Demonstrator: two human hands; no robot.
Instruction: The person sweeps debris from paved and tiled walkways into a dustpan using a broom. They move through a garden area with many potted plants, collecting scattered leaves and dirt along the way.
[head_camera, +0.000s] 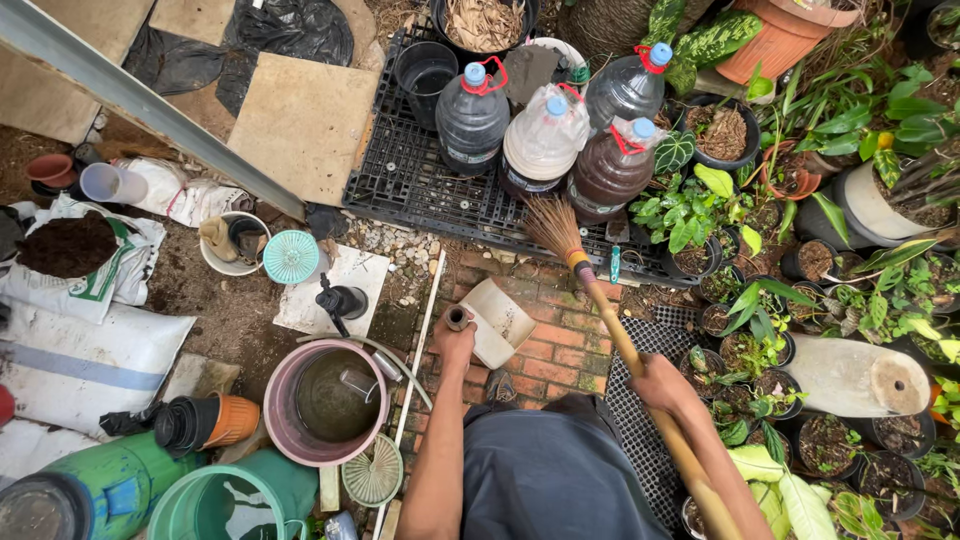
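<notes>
My right hand (662, 383) grips the wooden handle of a broom (600, 300). Its brown bristle head (553, 225) rests at the edge of the black plastic pallet (410, 170). My left hand (455, 340) holds the short handle of a cream dustpan (500, 320), which sits tilted on the red brick floor (560, 360). The dustpan lies just left of the broom handle, below the bristles.
Several large plastic bottles (545, 140) of dark liquid stand on the pallet. Potted plants (760, 350) crowd the right side. A pink bucket (325, 400) of murky water, green containers (235, 500), soil sacks (80, 260) and a white pipe (415, 370) are to the left.
</notes>
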